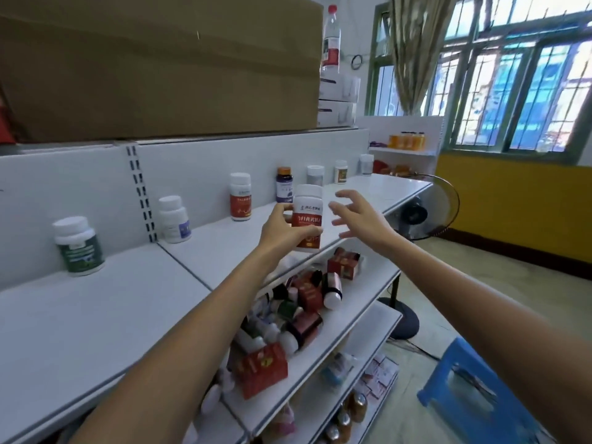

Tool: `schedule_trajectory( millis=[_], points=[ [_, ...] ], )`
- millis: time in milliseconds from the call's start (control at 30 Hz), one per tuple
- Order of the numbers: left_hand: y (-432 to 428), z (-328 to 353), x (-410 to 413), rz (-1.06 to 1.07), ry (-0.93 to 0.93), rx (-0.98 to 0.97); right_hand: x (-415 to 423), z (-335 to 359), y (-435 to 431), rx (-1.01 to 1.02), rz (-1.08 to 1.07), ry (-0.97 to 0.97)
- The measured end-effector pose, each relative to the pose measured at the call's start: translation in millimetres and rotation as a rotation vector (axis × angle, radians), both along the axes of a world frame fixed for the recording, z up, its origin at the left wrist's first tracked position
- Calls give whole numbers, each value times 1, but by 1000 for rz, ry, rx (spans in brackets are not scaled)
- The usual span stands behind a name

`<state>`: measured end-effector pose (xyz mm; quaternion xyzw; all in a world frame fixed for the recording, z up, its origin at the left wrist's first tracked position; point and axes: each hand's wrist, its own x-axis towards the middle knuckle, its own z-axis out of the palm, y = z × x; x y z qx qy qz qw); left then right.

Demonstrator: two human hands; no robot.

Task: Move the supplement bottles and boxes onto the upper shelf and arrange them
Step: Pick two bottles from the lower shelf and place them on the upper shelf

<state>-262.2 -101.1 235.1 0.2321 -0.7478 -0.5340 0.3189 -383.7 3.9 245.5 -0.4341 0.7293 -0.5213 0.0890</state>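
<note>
Left hand [279, 228]: I see it gripping the red-label bottle [308, 216] (smooth white plastic).
Right hand [362, 216]: fingers spread, just beside it.

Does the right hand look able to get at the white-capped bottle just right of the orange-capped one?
Probably yes. The right hand is open and empty, and only bare shelf lies between it and the white-capped bottle; the left hand and its red-labelled bottle sit to one side.

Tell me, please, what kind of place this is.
Probably a small shop or pharmacy: white display shelving with supplement bottles lined along the upper shelf, and a heap of bottles and boxes on the shelf below.
</note>
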Motion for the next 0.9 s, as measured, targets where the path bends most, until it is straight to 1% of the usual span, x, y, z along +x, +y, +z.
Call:
schedule_trajectory(
  millis=[67,133,233,367,433,533,567,633,667,700,833,900],
  points=[
    [-13,0,-12,16,-18,-43,-11,2,-23,35,137,-49],
    [-27,0,-20,59,-40,-114,-19,-1,-46,26,217,-81],
    [-51,0,-31,157,-73,-196,-32,-2,-85,-51,277,-125],
    [-80,-3,-35,331,-170,-284,-61,0,-141,-94,282,-35],
    [-92,-4,-32,398,-280,-370,-77,0,-166,-108,266,51],
    [-96,-13,-39,413,-489,-498,-92,0,-195,-116,315,173],
    [-94,-18,-46,417,-578,-532,-94,-1,-201,-125,341,198],
    [-86,-29,-60,403,-820,-618,-98,-5,-211,-125,390,226],
    [-84,-34,-65,393,-911,-649,-100,-9,-215,-117,419,242],
    [-83,-36,-67,394,-950,-656,-101,-12,-220,-110,445,260],
    [-82,-37,-67,431,-931,-632,-110,-18,-233,-89,535,270],
    [-81,-37,-67,447,-923,-630,-114,-18,-241,-65,548,317]
  ],
)
